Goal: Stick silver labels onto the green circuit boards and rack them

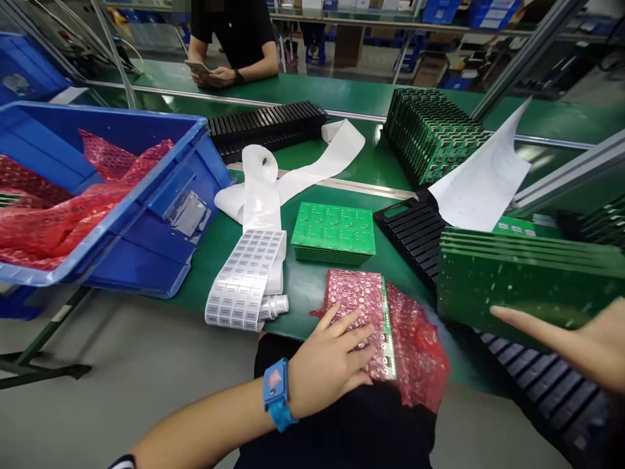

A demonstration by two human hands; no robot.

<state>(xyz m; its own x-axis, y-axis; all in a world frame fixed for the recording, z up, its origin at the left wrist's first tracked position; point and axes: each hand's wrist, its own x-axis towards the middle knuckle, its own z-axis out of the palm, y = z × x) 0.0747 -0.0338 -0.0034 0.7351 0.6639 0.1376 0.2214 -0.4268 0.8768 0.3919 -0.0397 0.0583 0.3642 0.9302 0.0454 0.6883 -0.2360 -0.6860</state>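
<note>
My left hand (pixel 332 361) lies with fingers spread on a red bubble-wrap bag (pixel 354 293); a blue strap circles its wrist. A strip of green circuit board (pixel 388 339) with small parts shows along the bag's right side. At the right edge, my right hand (pixel 593 339) is partly out of frame. One stretched digit lies against the nearest of several upright green circuit boards (pixel 517 286). Its other fingers are hidden, so I cannot tell whether it grips a board. A neat stack of green boards (pixel 334 228) lies beyond the bag.
A blue bin (pixel 146 241) holding red bubble wrap stands left. A label roll (pixel 244 280) trails white backing paper. Black racks (pixel 415 241) are at right, one full of boards (pixel 434 137), beside a curled white sheet (pixel 483 169). Across the bench, a person (pixel 234 39) holds a phone.
</note>
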